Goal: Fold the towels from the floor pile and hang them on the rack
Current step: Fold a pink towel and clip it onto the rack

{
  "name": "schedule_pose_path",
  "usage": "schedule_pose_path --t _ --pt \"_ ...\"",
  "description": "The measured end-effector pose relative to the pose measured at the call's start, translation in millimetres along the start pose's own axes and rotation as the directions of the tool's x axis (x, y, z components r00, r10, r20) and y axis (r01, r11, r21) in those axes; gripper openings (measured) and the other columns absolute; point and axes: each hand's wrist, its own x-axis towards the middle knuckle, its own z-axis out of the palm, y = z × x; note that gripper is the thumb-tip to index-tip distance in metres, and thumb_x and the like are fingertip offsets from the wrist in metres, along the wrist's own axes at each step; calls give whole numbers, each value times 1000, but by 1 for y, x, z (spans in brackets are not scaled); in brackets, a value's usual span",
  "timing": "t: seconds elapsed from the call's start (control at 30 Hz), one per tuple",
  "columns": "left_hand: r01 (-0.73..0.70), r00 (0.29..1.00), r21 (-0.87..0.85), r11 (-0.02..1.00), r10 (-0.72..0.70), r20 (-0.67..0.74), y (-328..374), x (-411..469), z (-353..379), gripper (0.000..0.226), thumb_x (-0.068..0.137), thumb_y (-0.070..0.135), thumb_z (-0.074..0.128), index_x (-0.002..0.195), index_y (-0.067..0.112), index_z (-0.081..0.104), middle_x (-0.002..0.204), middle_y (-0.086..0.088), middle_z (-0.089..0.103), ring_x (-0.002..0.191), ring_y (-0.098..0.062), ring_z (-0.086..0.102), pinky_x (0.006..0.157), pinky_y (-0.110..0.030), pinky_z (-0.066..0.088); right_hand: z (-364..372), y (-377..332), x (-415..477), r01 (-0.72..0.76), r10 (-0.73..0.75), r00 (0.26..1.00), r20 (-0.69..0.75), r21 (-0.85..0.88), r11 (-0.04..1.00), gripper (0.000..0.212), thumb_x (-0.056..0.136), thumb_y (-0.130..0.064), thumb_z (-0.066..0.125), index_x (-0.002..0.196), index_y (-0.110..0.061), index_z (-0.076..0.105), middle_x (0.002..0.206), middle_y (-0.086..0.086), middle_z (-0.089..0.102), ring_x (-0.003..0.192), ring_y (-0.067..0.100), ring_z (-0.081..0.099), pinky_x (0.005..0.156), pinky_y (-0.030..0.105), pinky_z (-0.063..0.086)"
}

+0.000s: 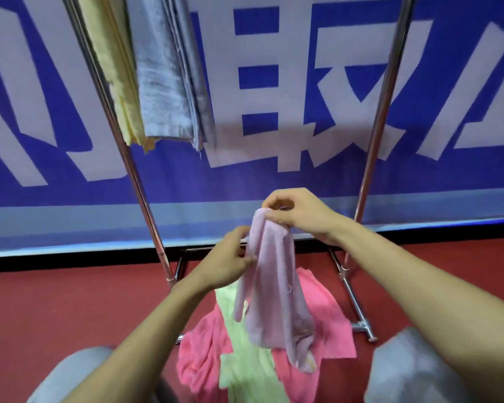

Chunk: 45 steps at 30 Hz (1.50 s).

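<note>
Lilac towel (269, 289) lifted above the floor pile, hanging limp in front of the rack's base. Top corner pinched between thumb and curled fingers of right hand (297, 216); side edge just below gripped by left hand (227, 263), fingers likewise curled onto the cloth. Beneath, on red floor (70, 301), the remaining pile: pink towel (329, 315) spread widest, light green towel (239, 356) crumpled across it; lower tip of the lilac one over the pink, contact not clear. Metal rack (120, 135) behind the pile, two slanted posts and floor feet in view. Hung folded at upper left: yellow towel (111, 68) against the left post, grey towels (163, 77) just beside it. Blue banner (186, 181) with large white characters behind. Grey-trousered knees (413, 370) at both bottom corners.
</note>
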Motion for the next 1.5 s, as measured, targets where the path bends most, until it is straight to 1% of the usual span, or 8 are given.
schedule_pose_path --t 0.07,0.33,0.5,0.7,0.87,1.0,1.2,1.5 --pt "-68 994 0 998 67 -82 14 6 0 51 87 5 56 134 19 43 128 10 52 108 -4 56 85 -11 46 -3 5 -3 6 6 995 -101 116 993 6 87 -7 65 84 -11 67 78 -4 65 72 3 57 65 15 45" --pt "-78 997 -92 993 76 -24 12 19 3 83 78 15 57 149 33 19 138 8 51 123 -11 53 103 -40 44 -10 -6 -3 -30 71 991 -113 325 945 5 91 -4 59 92 -2 64 69 -1 67 61 4 61 59 15 48" --pt "-59 998 -127 990 63 28 19 7 14 36 80 20 63 115 15 59 106 -14 69 96 -39 65 78 -61 52 -17 -11 -18 -27 84 986 -147 355 934 11 90 -2 57 84 -8 64 74 2 64 66 8 59 63 17 47" --pt "-12 998 -36 999 15 69 24 -8 20 38 81 40 69 101 8 63 100 -17 68 81 -17 62 77 -50 53 -28 0 -23 -46 183 920 -347 369 928 13 89 -4 60 81 -12 66 75 0 62 67 7 56 61 18 46" --pt "36 992 -116 993 -22 122 20 -7 19 11 89 13 63 90 13 52 85 1 66 75 -11 60 64 -26 49 -37 9 -17 -57 240 858 -454 382 923 16 90 -7 58 81 -15 69 78 1 64 74 12 57 70 26 47" --pt "55 968 -217 975 2 250 22 -9 15 23 90 -8 50 101 13 49 93 -6 71 82 -19 63 74 -33 48 -40 7 -15 -112 335 791 -511 417 902 17 90 -4 56 82 -12 69 82 3 66 75 13 60 66 24 50" --pt "94 988 -56 994 -86 127 24 -13 15 13 85 -2 62 96 5 62 69 -4 60 62 -10 59 61 -27 55 -37 18 -16 -254 372 741 -559 279 926 13 88 -6 59 85 -13 70 86 -1 66 82 14 59 71 26 48" --pt "153 955 -629 762 -278 -104 38 -16 21 12 83 -7 62 90 2 66 70 -9 67 55 -14 63 53 -22 54 -18 21 -9 -262 178 900 -398 -167 950 11 83 -16 65 88 -16 74 83 -8 70 90 13 65 87 28 51"
